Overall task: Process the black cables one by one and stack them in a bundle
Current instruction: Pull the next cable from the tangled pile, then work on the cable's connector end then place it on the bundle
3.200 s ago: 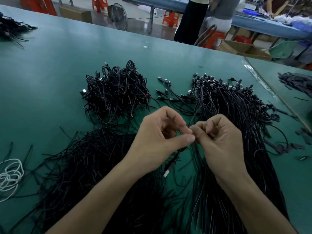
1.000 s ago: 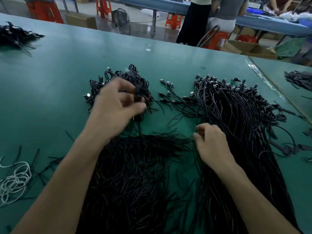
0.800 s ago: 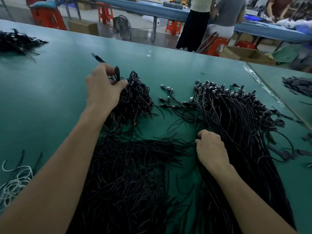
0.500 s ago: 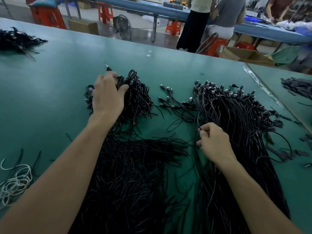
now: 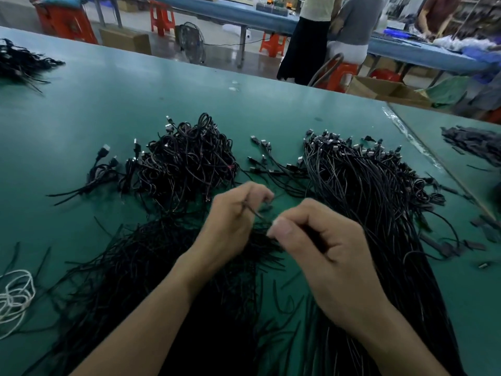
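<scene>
1. Green worktop [image 5: 108,109] underneath; fingers of the left hand [image 5: 233,221] and right hand [image 5: 325,253] pinch one black cable [image 5: 253,211] strung between them
2. I'd keep it taut and free of neighbouring strands
3. Its place is the coiled bundle [image 5: 187,164] just beyond the left fingers

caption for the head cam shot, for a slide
Left hand and right hand pinch a black cable over the green table, tangled bundle behind.

no text, label, brand, number or sign can be read anywhere. the cardboard box [image 5: 126,42] beyond the green table [image 5: 108,109] shows plain sides, and the plugs on the black cables [image 5: 366,191] are too small and blurred to show any marking.
</scene>
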